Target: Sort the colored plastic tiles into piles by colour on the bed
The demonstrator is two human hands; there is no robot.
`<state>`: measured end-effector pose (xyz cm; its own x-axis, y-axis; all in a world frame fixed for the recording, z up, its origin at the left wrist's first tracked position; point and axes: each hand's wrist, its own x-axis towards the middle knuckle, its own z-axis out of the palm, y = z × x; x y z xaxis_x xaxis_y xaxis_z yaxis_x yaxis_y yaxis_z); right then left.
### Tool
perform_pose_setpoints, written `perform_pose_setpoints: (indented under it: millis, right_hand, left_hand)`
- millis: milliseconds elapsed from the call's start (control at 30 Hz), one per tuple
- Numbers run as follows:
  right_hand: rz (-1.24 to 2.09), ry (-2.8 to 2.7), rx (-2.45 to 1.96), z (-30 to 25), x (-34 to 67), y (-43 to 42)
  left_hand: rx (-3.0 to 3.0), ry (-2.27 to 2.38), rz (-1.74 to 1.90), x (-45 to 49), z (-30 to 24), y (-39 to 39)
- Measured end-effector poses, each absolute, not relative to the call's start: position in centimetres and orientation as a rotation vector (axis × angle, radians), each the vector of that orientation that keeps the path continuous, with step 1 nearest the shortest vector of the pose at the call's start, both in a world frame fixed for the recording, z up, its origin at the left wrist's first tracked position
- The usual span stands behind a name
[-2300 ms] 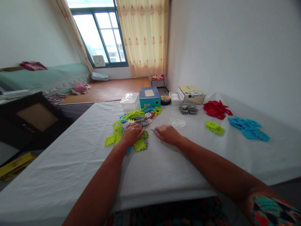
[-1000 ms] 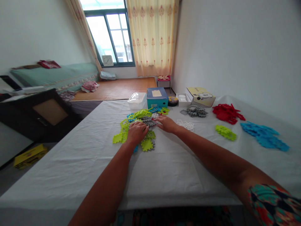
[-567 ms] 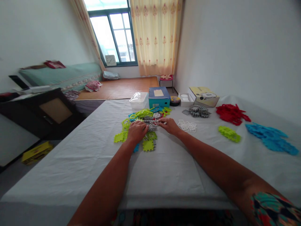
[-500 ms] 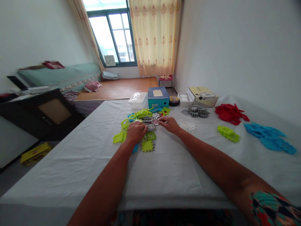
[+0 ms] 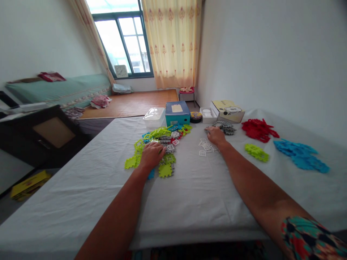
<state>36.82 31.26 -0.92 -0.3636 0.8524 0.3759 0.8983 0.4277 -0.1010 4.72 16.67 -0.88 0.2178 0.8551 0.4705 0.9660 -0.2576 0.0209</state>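
A mixed pile of interlocking plastic building pieces (image 5: 165, 170), lime green, blue, grey, red and white, lies on the cloth-covered table. My left hand (image 5: 152, 154) lies over its near left side, fingers stretched across the pieces, holding nothing that I can see. Further right, my right hand (image 5: 216, 135) reaches to the heap of grey pieces (image 5: 226, 127). Its fingers are bent together at the heap's left edge, around a grey piece (image 5: 207, 129) partly hidden by them. White window-like lattice pieces (image 5: 206, 145) are spread just left of and below that hand.
Red pieces (image 5: 258, 129), a small green stack (image 5: 256, 152) and blue pieces (image 5: 299, 155) lie to the right. Behind the piles stand a clear plastic container (image 5: 154, 117), a blue box (image 5: 177, 113), a round dark tin (image 5: 195, 116), a white box (image 5: 208, 115) and a yellow carton (image 5: 227, 111).
My right hand has moved right, from the mixed pile to the grey heap. My left hand stays on the mixed pile. The view has turned slightly to the right.
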Motion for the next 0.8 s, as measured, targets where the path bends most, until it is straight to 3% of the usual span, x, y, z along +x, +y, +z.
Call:
perform_pose_setpoints:
  millis: [267,500,667,800]
  right_hand:
    - [-0.031,-2.367,-1.351,-1.0,33.2,30.3]
    - [0.177,-2.54,-0.689,-1.8,25.9,25.4]
    - [-0.08,-2.612,-0.826,-2.2,24.6,23.5]
    - [0.093,-2.48,-0.838,-2.1,25.0,23.9]
  left_hand:
    - [-2.205,-1.707,-0.587,4.6,-0.9,16.8]
    - [-2.21,-1.739,-0.603,4.9,-0.5,16.5]
    - [-2.202,-1.734,-0.614,4.9,-0.6,16.5]
    - [-2.188,-1.729,-0.613,4.9,-0.6,16.5]
